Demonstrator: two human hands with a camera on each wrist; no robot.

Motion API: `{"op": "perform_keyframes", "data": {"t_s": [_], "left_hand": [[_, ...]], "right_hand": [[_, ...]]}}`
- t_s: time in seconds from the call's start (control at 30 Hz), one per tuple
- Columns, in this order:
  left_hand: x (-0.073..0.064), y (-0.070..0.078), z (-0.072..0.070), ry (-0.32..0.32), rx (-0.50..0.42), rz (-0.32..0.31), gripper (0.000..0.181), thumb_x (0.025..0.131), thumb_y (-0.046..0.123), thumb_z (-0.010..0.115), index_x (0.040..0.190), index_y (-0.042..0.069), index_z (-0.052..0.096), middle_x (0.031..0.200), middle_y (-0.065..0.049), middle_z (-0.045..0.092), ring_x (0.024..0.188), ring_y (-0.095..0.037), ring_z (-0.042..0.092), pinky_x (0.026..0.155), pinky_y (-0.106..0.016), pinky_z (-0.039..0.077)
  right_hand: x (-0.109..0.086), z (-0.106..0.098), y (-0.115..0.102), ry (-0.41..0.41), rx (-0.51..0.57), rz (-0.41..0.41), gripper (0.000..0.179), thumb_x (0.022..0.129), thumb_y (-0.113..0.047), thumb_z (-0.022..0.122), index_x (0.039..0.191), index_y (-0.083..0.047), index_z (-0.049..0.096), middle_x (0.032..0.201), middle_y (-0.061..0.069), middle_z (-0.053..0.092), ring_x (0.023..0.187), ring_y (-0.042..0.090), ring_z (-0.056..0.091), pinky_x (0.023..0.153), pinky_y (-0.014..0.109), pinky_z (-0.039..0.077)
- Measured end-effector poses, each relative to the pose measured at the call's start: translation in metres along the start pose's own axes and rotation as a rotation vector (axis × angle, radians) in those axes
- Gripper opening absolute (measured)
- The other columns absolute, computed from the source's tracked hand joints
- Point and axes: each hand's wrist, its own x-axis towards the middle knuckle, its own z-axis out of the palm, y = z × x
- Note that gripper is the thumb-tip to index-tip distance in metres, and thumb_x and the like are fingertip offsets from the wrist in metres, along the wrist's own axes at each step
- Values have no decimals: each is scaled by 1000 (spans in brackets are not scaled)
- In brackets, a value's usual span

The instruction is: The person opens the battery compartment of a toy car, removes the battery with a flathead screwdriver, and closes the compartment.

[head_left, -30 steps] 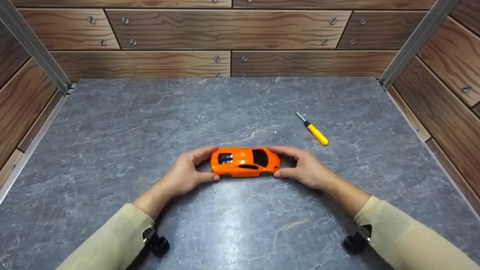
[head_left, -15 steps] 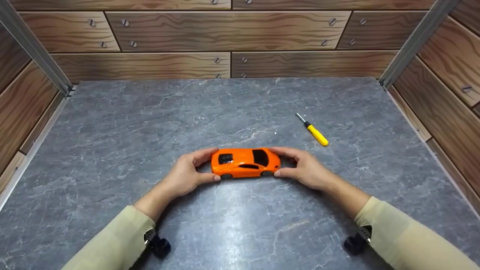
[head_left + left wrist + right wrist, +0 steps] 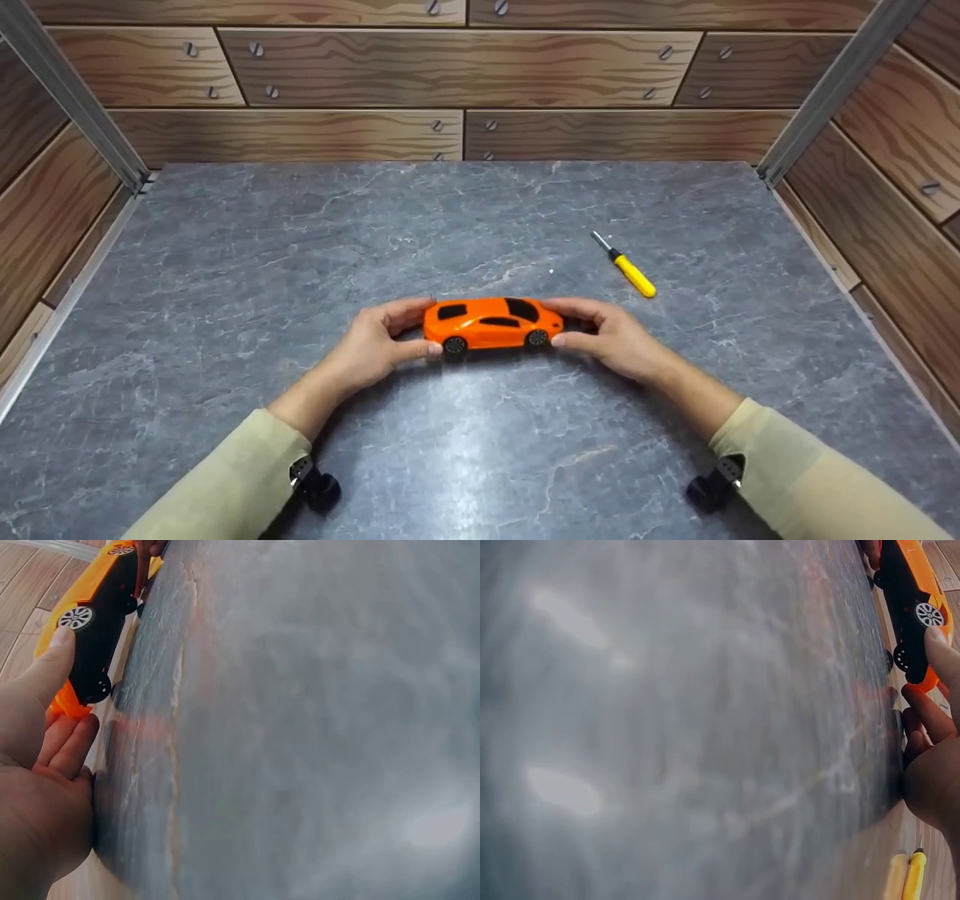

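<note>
Both hands hold an orange toy car (image 3: 491,326) with black windows, one at each end. My left hand (image 3: 375,341) pinches the rear end, thumb on the near side by the rear wheel and fingers behind. At the front end, my right hand (image 3: 621,341) grips in the same way. The car's near side and two wheels face me. Its black underside shows in the left wrist view, where the toy car (image 3: 97,622) looks raised at the edge nearer me. In the right wrist view, the thumb of my right hand (image 3: 937,772) presses beside a wheel.
A screwdriver (image 3: 634,275) with a yellow handle lies on the grey marbled table (image 3: 300,225), behind and to the right of the car. A small white speck (image 3: 551,271) lies near it. Wood-patterned walls (image 3: 450,71) stand at the back and sides.
The toy car has tipped, so its near side and wheels show more and its roof less. Both hands keep their hold in about the same place. The screwdriver has not moved.
</note>
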Motion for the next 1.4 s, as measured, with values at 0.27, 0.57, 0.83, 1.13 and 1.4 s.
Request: {"op": "perform_keyframes", "data": {"t_s": [0.27,0.57,0.83,1.13,1.4], "left_hand": [[-2,-1,0,26,-92,-46,72,85,13,89,149,0,58,143,-17,65,127,-27,67,102,-29,55],[-1,-3,5,94,-90,-36,57,91,14,86,142,0,65,130,-17,73,119,-26,71,97,-26,58],[1,8,7,200,-74,-17,41,88,10,87,128,4,76,118,-14,78,105,-22,75,87,-25,60],[1,19,5,219,-103,7,36,89,8,86,124,5,78,113,-13,79,99,-21,77,87,-29,62],[-1,25,5,189,-130,69,32,92,7,83,123,1,78,107,-16,80,89,-20,78,86,-38,64]], "right_hand": [[2,5,2,4,87,-41,48,98,-17,78,144,-11,66,144,9,66,120,23,65,98,26,56],[-1,8,2,72,71,-70,39,100,-15,75,138,-6,71,129,9,74,112,17,68,93,24,55],[-2,7,-6,141,76,-56,32,102,-16,73,133,-7,75,128,6,75,117,16,66,97,24,53],[-5,6,-16,167,80,-78,31,103,-13,71,132,0,73,123,12,76,102,12,67,85,22,55],[-5,4,-18,151,128,-119,32,103,-7,69,132,7,70,115,16,78,98,18,76,87,31,62]]}}
